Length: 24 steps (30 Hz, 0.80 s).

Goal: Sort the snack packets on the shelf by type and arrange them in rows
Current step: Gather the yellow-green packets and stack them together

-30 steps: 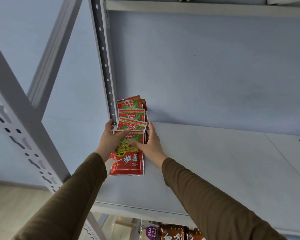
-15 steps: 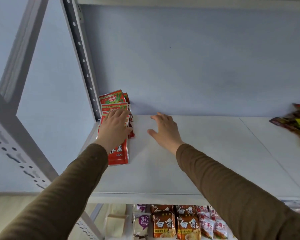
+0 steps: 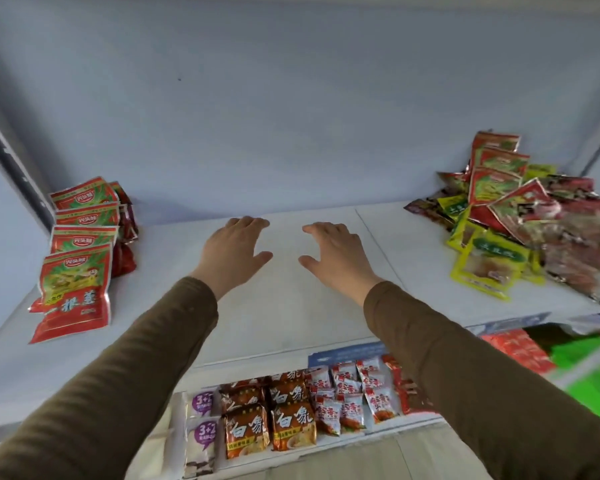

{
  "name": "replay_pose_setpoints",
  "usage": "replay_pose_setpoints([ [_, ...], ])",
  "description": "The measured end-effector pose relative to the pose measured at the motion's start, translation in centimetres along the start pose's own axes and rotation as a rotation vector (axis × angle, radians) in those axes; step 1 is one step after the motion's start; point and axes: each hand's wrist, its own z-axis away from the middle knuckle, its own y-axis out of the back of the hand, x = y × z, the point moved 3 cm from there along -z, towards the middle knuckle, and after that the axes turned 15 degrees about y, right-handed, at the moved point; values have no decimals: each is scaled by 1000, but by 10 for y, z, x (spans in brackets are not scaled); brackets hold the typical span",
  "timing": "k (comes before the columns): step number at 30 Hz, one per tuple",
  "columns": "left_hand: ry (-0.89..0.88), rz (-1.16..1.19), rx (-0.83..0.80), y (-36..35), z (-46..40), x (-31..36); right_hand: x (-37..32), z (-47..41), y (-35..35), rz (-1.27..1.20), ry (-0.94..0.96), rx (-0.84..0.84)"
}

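Observation:
A row of red-and-green snack packets (image 3: 78,258) lies overlapped at the left end of the white shelf (image 3: 291,313), running from the back wall toward the front edge. At the right end sits a mixed heap of red, yellow and dark packets (image 3: 520,220). My left hand (image 3: 234,251) and my right hand (image 3: 336,258) hover side by side over the bare middle of the shelf, palms down, fingers spread, holding nothing. Both are well apart from the row and from the heap.
The blue back wall rises behind the shelf. A lower shelf holds orange-brown noodle packs (image 3: 271,420), white-and-red packets (image 3: 354,396) and purple-labelled packs (image 3: 203,431). A green object (image 3: 596,372) and a red pack (image 3: 516,348) sit at the lower right.
Both hands left the red-and-green row and moved right to the middle of the shelf. The view swung right, bringing the mixed heap into sight.

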Motion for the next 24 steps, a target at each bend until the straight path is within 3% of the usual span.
replay_pose_setpoints([
  [9, 2, 63, -62, -47, 10, 154, 127, 84, 49, 48, -38, 9],
  [24, -43, 169, -105, -93, -14, 281, 252, 139, 87, 17, -118, 92],
])
